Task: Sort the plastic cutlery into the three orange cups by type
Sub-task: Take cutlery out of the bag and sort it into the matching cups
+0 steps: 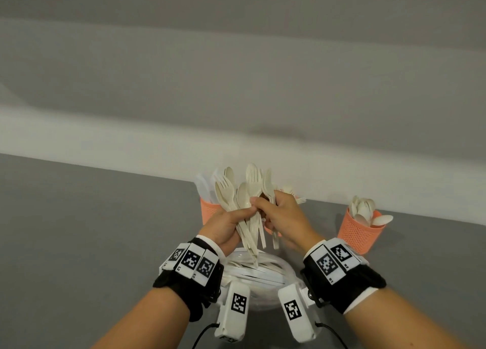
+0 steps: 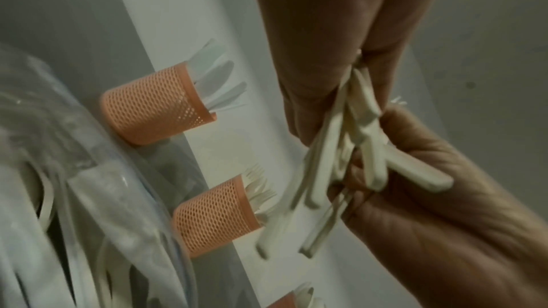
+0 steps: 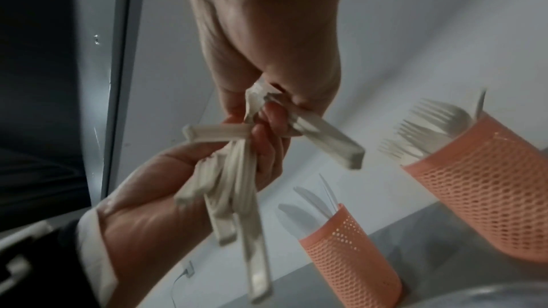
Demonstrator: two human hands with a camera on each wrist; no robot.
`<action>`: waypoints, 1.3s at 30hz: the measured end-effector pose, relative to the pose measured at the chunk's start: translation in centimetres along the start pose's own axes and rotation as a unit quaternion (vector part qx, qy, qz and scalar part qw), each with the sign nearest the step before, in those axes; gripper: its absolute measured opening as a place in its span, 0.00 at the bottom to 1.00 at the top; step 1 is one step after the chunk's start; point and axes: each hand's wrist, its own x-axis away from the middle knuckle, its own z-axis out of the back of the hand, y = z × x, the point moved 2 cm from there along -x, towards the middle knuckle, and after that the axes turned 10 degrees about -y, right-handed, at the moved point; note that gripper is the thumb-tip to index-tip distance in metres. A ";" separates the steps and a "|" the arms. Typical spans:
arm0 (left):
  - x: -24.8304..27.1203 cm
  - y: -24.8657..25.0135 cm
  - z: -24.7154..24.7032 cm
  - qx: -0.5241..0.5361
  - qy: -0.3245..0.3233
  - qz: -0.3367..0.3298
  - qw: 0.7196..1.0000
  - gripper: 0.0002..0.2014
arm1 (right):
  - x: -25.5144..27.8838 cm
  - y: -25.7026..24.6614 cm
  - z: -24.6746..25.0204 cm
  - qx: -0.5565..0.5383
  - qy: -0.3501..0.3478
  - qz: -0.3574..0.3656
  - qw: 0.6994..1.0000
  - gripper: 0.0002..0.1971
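Observation:
A bundle of cream plastic cutlery [image 1: 244, 204], forks, spoons and knives mixed, stands fanned upward between both hands. My left hand [image 1: 231, 222] grips the handles from the left. My right hand [image 1: 281, 212] curls round some pieces at the bundle's right side; one handle [image 3: 326, 142] sticks out sideways from its fingers. Three orange mesh cups stand by the wall. The left cup [image 1: 207, 212] holds white knives. The middle cup [image 2: 213, 214] holds forks and is mostly hidden behind my right hand in the head view. The right cup [image 1: 360, 233] holds spoons.
A clear container [image 1: 265, 272] with more white cutlery sits on the grey table [image 1: 92, 230] right under my wrists. A white wall ledge [image 1: 131, 143] runs just behind the cups. Wrist cameras and their cables hang below both forearms.

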 end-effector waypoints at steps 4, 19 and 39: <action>-0.3 -0.5 -0.5 0.002 0.013 0.040 0.999 0.14 | 0.4 0.3 0.6 -0.016 0.008 -0.016 1.000 0.08; -1.3 -1.5 -1.4 -0.034 0.104 -0.036 0.993 0.10 | 0.3 2.5 2.0 0.006 -0.018 -0.038 0.999 0.11; -5.1 0.4 2.3 -0.035 0.220 -0.055 0.973 0.07 | -4.4 1.4 7.2 -0.141 0.128 0.085 0.978 0.05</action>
